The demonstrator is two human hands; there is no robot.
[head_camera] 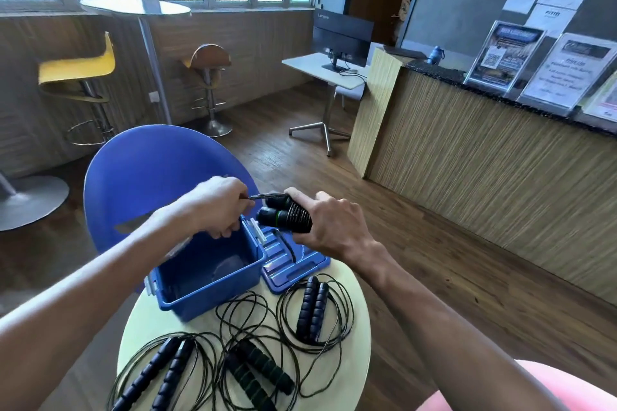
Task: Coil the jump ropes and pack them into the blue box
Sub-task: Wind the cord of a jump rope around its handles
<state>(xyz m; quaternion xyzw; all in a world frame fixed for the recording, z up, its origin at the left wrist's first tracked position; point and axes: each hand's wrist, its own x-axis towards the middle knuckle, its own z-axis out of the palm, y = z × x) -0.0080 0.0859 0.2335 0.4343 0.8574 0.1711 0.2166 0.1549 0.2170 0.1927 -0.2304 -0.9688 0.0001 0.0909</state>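
Jump ropes are lying spread over the near half of a round, pale table (359, 327), inside a room that is showing wood-plank flooring and a row of windows along the far wall. To the right, a long reception counter (484, 157) with striped wood facing is carrying framed notices under the word HEALTH on the grey wall. Farther back, a monitor (342, 38) is standing on a small white desk. At the left, a yellow bar stool (78, 70) and a brown one are sitting beside a tall round table. Just beyond the pale table, a blue chair (147, 170) is facing the camera.

On the table, the blue box (207, 280) is sitting open at the far left, its lid (293, 264) lying flat just to its right. Three ropes are resting loose nearer the camera: one with ribbed dark-blue handles (312, 309) at the right, one with dark green-ringed foam handles (258, 374) in the middle, one with ribbed handles (157, 374) at the near left, their thin black cords looping and overlapping.

Above the box, the right hand (334, 227) is gripping a pair of black handles (283, 215) with cord wound around them, fingers curled about the bundle. The left hand (217, 205) is closing on the free cord (263, 196), pinching it just left of the handles.
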